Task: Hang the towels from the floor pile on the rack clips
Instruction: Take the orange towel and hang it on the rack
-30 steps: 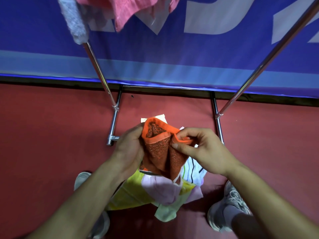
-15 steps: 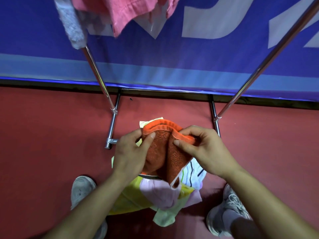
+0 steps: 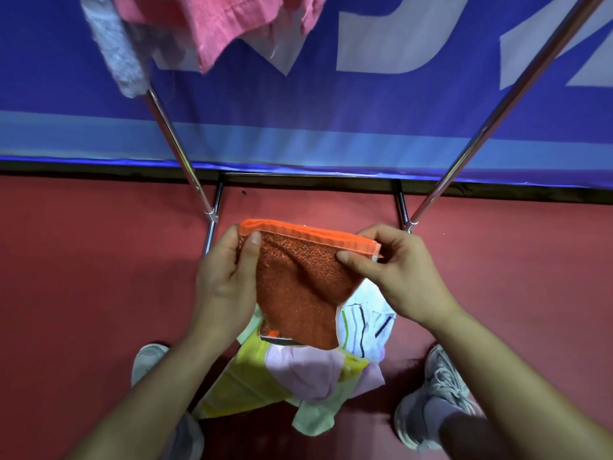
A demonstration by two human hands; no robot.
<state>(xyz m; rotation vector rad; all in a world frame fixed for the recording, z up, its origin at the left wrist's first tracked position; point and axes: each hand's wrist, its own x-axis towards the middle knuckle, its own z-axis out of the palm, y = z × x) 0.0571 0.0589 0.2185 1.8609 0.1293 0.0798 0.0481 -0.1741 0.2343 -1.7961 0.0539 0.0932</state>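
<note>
- The left hand (image 3: 225, 283) pinches the orange towel (image 3: 298, 287) at its upper left corner: the thumb lies flat on the front just under the hem, and the fingers are curled round behind the cloth.
- The right hand (image 3: 398, 273) grips the upper right corner the same way, with the thumb pressed on the front below the hem and the fingers bent over the edge behind it.
- Between the two hands the towel's bright hem runs nearly level and taut. The rest of it, rough and speckled dark, hangs down in a loose point.
- It is held in the air above the floor pile (image 3: 298, 370), a heap of yellow, pale pink, pale green and white striped cloths lying between the person's two pale shoes (image 3: 441, 393).
- The pile sits on a red floor (image 3: 83, 277), near the foot of the rack (image 3: 172, 137), whose two shiny poles slant up to the left and right.
- At the top left a pink towel (image 3: 225, 24) and a fluffy white one (image 3: 116, 44) hang from the rack. What holds them is out of frame.
- Behind the rack hangs a blue banner (image 3: 331, 127) with large white letters, cut off too much to read.
</note>
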